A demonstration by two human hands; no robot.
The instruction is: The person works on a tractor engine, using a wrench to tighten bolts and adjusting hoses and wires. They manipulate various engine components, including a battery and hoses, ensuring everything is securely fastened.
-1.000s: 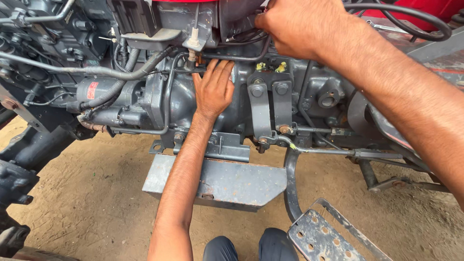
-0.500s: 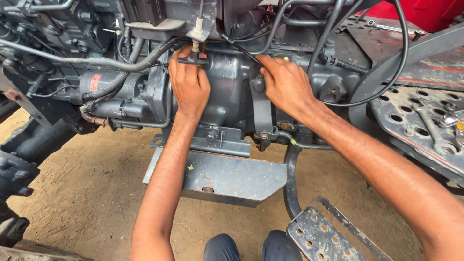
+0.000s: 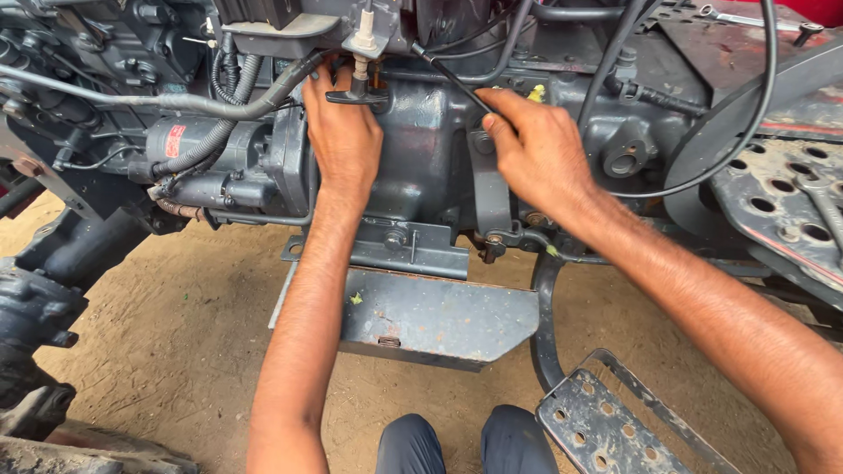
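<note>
Black T-handle (image 3: 356,96) under left hand (image 3: 344,136) fingers, right hand (image 3: 536,149) pinching cable (image 3: 452,79)

Dark grey paint, glossy, over the gearbox housing (image 3: 421,167) under both palms. Black on the T-handle (image 3: 356,96) at the left hand's (image 3: 344,140) fingertips, black too on the thin cable (image 3: 452,79) by the right hand (image 3: 536,149). Small red label (image 3: 174,140) on the grey cylinder (image 3: 206,145) left of that grip. Yellow fleck (image 3: 536,92) just above the right knuckles. Rusty grey, punched with round holes, on the footstep (image 3: 606,430) below. Sandy brown ground (image 3: 176,351).
</note>
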